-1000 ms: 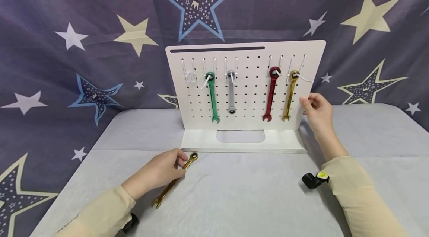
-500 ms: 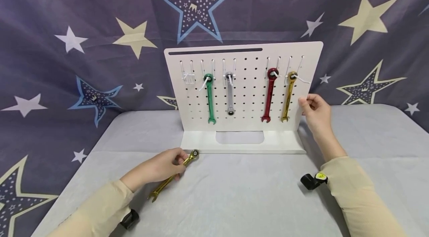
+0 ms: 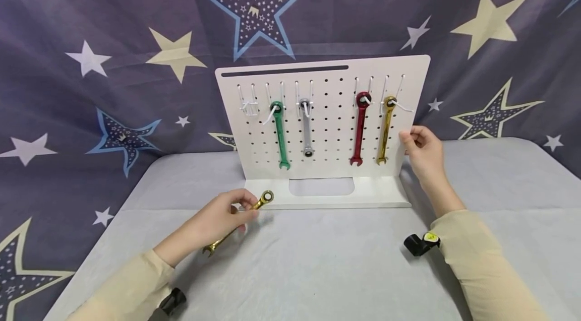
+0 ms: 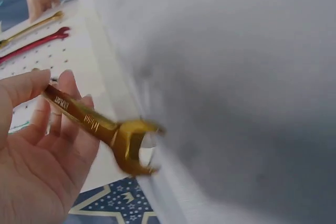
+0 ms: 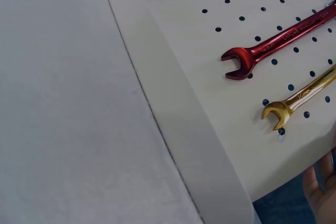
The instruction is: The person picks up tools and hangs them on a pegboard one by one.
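My left hand (image 3: pixel 223 215) pinches a gold wrench (image 4: pixel 84 115) between thumb and fingers. Its ring end points up and toward the board in the head view, and its open jaw shows large in the left wrist view. A white pegboard (image 3: pixel 327 134) stands upright with my right hand (image 3: pixel 424 152) gripping its right edge, thumb on the front. On its hooks hang a green wrench (image 3: pixel 280 137), a silver wrench (image 3: pixel 306 132), a red wrench (image 3: pixel 359 132) and a second gold wrench (image 3: pixel 385 132). The leftmost white hook (image 3: pixel 248 106) bears nothing.
The board's white base (image 3: pixel 381 192) lies on a table with a pale grey cloth (image 3: pixel 317 260). Behind hangs a dark curtain (image 3: pixel 327 13) with a star pattern. A black wrist camera (image 3: pixel 419 244) is strapped by the right sleeve.
My left hand has lifted the gold wrench off the cloth and moved it up toward the board's base. The right hand keeps its grip on the board's edge.
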`<act>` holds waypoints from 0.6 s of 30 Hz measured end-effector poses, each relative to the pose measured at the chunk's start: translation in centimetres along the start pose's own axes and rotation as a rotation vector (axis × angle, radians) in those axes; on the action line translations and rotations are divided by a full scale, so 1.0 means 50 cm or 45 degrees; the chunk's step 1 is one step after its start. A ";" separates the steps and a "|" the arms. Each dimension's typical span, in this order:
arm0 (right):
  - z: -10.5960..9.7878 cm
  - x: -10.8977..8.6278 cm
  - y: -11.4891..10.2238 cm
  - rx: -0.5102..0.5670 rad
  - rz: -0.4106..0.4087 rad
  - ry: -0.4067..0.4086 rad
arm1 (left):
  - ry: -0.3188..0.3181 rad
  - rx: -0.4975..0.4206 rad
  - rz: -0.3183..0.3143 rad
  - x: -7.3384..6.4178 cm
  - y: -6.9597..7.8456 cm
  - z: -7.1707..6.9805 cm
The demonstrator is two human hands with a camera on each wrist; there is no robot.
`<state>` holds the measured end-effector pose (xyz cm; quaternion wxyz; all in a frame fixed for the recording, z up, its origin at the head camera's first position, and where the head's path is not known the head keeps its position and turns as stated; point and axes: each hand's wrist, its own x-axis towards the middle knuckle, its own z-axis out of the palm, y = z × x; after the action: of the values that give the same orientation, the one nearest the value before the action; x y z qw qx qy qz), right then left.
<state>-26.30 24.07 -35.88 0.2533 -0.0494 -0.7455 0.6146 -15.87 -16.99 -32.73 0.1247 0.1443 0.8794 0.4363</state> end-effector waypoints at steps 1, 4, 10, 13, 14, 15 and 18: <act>0.000 0.000 -0.001 -0.002 -0.002 0.000 | 0.025 -0.004 0.022 0.001 0.003 -0.003; 0.001 -0.001 -0.002 -0.005 -0.011 0.002 | 0.108 -0.029 0.061 0.005 0.012 -0.012; 0.001 -0.004 -0.002 0.007 -0.028 0.010 | 0.334 -0.114 0.098 0.014 0.024 -0.020; 0.002 -0.004 -0.003 0.012 -0.031 0.009 | 0.432 -0.179 0.147 0.020 0.030 -0.024; 0.002 -0.003 -0.003 0.013 -0.032 0.008 | 0.455 -0.193 0.173 0.021 0.033 -0.027; 0.002 -0.003 -0.002 0.012 -0.031 0.007 | 0.471 -0.206 0.197 0.023 0.036 -0.029; 0.002 -0.002 -0.002 0.008 -0.025 0.004 | 0.503 -0.229 0.265 0.030 0.048 -0.037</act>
<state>-26.23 23.91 -35.85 0.2607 -0.0423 -0.7436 0.6143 -17.56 -16.43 -29.86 -0.0828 0.1344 0.8246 0.5432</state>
